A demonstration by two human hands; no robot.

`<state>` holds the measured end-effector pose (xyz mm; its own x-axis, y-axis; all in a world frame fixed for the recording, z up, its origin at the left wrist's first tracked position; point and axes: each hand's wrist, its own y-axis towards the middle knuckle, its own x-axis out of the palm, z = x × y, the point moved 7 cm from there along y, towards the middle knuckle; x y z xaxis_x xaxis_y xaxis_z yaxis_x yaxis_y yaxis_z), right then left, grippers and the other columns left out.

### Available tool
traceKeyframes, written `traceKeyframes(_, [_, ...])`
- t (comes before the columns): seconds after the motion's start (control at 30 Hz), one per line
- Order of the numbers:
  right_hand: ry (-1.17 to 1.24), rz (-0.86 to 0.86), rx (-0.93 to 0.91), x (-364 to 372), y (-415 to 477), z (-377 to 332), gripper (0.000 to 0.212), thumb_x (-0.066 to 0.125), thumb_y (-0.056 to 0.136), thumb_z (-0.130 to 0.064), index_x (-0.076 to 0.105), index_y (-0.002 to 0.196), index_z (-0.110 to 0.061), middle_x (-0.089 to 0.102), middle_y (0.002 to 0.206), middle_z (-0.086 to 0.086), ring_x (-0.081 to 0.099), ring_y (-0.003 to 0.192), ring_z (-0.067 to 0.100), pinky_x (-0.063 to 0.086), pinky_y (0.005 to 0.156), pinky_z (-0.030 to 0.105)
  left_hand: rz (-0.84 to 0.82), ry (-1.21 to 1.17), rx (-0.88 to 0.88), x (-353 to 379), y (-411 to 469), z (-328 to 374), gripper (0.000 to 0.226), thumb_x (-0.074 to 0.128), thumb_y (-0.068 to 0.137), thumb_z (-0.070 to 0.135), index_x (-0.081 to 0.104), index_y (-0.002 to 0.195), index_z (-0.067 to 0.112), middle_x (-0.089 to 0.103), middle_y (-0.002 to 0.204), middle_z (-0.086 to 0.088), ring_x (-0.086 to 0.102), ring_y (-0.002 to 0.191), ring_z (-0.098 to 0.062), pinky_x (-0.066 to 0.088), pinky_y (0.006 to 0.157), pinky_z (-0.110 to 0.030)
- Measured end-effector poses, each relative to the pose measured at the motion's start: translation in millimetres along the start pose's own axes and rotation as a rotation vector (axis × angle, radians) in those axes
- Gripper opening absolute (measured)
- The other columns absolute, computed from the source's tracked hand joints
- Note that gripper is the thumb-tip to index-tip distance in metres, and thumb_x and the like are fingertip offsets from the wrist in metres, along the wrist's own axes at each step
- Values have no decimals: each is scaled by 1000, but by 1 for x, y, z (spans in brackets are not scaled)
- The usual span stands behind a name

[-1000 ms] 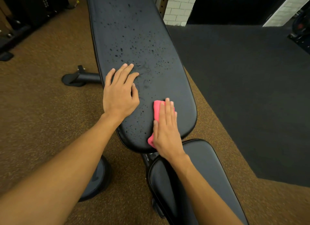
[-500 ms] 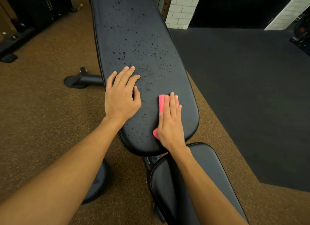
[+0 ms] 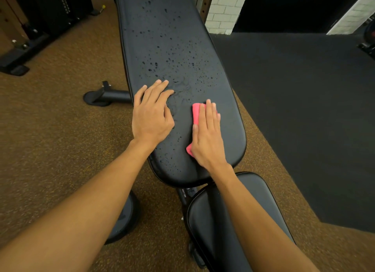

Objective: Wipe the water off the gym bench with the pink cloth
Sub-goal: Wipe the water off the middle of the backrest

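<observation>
A long black padded gym bench (image 3: 227,117) runs away from me, its back pad dotted with water droplets (image 3: 172,56). My right hand (image 3: 207,137) lies flat with straight fingers on the pink cloth (image 3: 196,111), pressing it onto the near right part of the pad. Only the cloth's far left corner and a small near tip show past the hand. My left hand (image 3: 151,113) rests flat on the pad's left side, fingers spread, beside the wet patch. The strip near the right edge looks dry.
The bench's black seat pad (image 3: 253,192) lies under my right forearm. A bench foot (image 3: 101,96) and a dark round base (image 3: 123,219) sit on the brown floor to the left. Black rack feet (image 3: 18,54) stand far left. A dark mat (image 3: 304,113) covers the right floor.
My right hand has slid the pink cloth a little farther up the pad, away from the near end. My left hand has stayed in place.
</observation>
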<state>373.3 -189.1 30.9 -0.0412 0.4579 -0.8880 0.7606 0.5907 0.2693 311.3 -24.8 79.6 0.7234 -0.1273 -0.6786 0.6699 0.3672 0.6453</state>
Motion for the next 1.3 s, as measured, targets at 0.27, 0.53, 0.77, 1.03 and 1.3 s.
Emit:
traceKeyframes(0.27, [-47, -111, -311, 4, -41, -13, 61, 29, 116, -21, 9, 170, -1, -1, 180, 16, -5, 168, 30, 11, 135, 53, 63, -108, 16, 0, 0, -8, 39, 53, 92, 3, 75, 125, 9, 66, 144, -3, 54, 143, -20, 31, 125, -47])
traceKeyframes(0.53, [26, -36, -201, 0, -48, -14, 62, 34, 116, -20, 10, 171, -2, 3, 181, 11, -3, 168, 25, 9, 136, 50, -43, -70, -52, -10, 8, -21, 43, 54, 98, 12, 64, 140, 8, 50, 160, -9, 36, 156, -27, 17, 133, -46])
traceKeyframes(0.77, [30, 31, -115, 6, -5, -33, 62, 25, 116, -28, 13, 170, -2, 6, 180, 15, 0, 168, 29, 3, 136, 49, -46, -36, -80, -5, 11, -36, 49, 40, 109, 18, 48, 156, 10, 32, 173, -7, 19, 163, -25, 6, 135, -47])
traceKeyframes(1.03, [-32, -29, -324, 7, -43, -25, 62, 34, 113, -17, 14, 168, 4, 8, 179, 19, 3, 168, 32, 14, 135, 53, -29, -91, -92, -5, 8, -37, 48, 38, 111, 16, 47, 158, 13, 31, 173, -4, 17, 164, -22, 4, 135, -45])
traceKeyframes(1.3, [14, 18, -179, 11, 2, -45, 62, 33, 115, -22, 13, 170, -2, 6, 180, 14, -2, 168, 29, 5, 136, 51, -13, -114, -108, -4, 7, -39, 48, 41, 110, 15, 49, 157, 13, 33, 172, -2, 19, 164, -19, 11, 134, -49])
